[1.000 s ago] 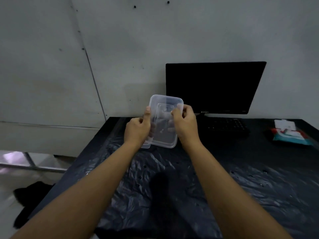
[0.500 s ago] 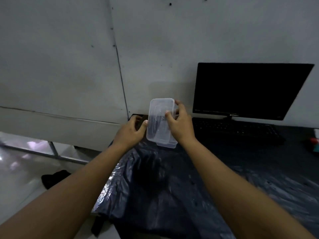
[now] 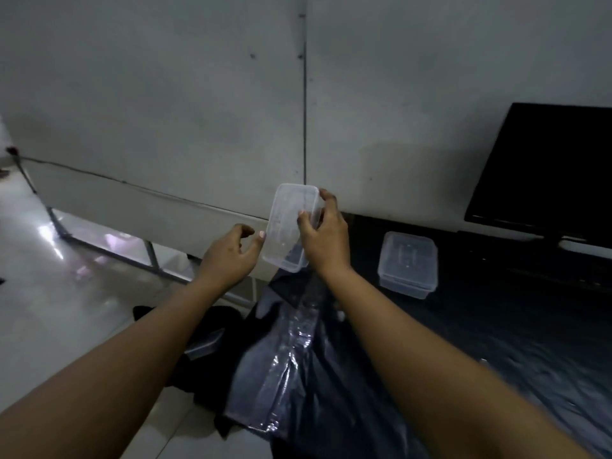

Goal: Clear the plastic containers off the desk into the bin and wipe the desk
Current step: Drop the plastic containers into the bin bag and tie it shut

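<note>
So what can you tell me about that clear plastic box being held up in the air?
The held container is a clear, rectangular plastic tub with rounded corners and a ribbed lid or base panel; it looks empty. It is tilted on end, long side nearly upright, above the desk's left edge. The right hand grips its right side, thumb on the front face and fingers behind. The left hand is beside it, its thumb tip at or almost at the left edge.

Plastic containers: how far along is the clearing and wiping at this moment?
Done: one clear container seems already inside the dark bin on the floor. In hand: the right hand grips a container; the left hand is off it. Left: another container on the desk; wiping shows no sign of starting.
</note>
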